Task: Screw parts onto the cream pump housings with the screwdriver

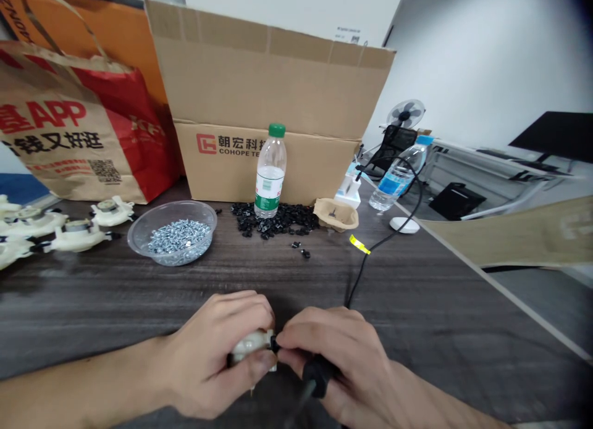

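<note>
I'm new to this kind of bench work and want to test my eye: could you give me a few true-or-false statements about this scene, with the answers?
1. The left hand grips a white plastic part. True.
2. The right hand holds a pair of pliers. False: it holds a black-handled corded screwdriver.
3. The clear bowl contains silver screws. True.
4. The green-capped water bottle stands inside the cardboard box. False: it stands on the dark wood-grain table, in front of the box.
</note>
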{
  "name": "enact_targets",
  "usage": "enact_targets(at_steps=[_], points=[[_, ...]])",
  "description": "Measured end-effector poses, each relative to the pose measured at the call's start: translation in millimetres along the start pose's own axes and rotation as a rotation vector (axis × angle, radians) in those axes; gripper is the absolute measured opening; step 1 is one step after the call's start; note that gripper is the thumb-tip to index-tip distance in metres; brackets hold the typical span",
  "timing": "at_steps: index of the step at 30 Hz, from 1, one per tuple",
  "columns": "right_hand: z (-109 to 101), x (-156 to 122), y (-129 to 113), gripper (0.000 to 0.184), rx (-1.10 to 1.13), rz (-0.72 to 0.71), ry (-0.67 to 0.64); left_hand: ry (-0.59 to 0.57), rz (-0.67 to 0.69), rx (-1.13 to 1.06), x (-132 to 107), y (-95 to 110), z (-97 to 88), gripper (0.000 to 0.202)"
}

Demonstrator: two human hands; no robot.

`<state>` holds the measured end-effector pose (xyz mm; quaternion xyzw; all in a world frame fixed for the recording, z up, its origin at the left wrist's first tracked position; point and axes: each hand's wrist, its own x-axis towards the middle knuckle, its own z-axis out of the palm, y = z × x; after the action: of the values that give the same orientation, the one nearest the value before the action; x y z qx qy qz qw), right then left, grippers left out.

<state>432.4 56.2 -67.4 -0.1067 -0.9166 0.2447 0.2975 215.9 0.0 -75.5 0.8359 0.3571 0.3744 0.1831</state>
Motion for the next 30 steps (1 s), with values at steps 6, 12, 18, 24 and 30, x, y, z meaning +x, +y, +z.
enact_targets(at_steps=[6,12,18,24,30], points=[[-3.5,3.5,-2.5,0.043,-0.043,-0.001,-0.061,-0.034,-0.023,-0.068,-1.3,-2.4,0.6,0.004],[-4.3,5.3,-3.3,0.028,-0.101,-0.005,-0.082,-0.032,0.000,0.007,-1.6,1.0,-1.5,0.011],[-2.2,4.4,-1.7,0.033,-0.117,-0.021,-0.087,-0.019,-0.018,0.009,1.2,4.4,-1.6,0.011],[-5.0,4.8,-1.1,0.049,-0.086,0.054,-0.114,0.028,0.005,-0.021,0.2,1.1,-1.1,0.010],[-5.9,9.3,3.3,0.041,-0.031,0.228,-0.011,0.062,-0.007,-0.046,-3.2,-6.3,0.1,0.014]])
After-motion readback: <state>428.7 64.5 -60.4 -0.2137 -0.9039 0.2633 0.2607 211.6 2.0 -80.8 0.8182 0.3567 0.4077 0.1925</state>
